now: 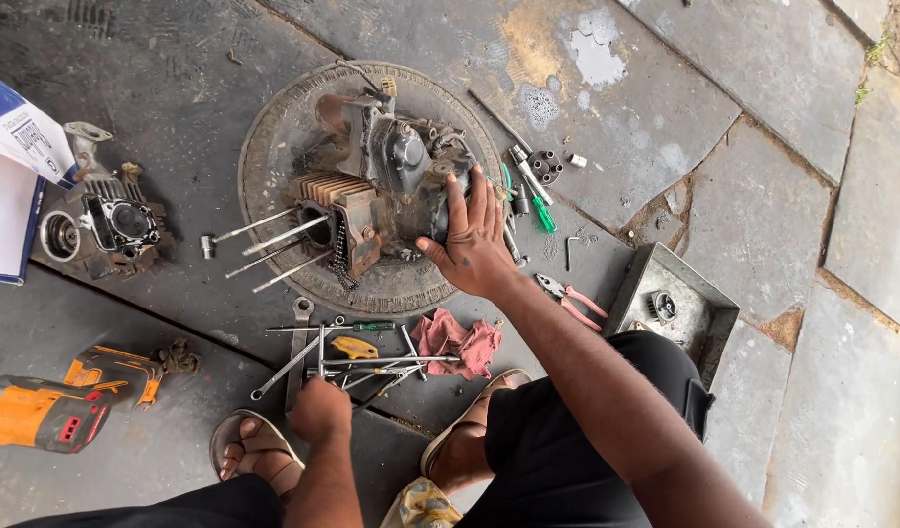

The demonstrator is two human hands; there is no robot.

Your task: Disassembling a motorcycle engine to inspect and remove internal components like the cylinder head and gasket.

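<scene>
The right hand lies spread open, palm down, fingers pressed on the engine at its three-o'clock side. The left hand is curled shut among the wrenches on the floor; whether it actually grips one, I cannot tell. The engine is dark, greasy, finned, with four long studs jutting toward eight o'clock. It sits on a round disc, at twelve o'clock from the left hand. A red rag lies just at three o'clock of the wrenches.
</scene>
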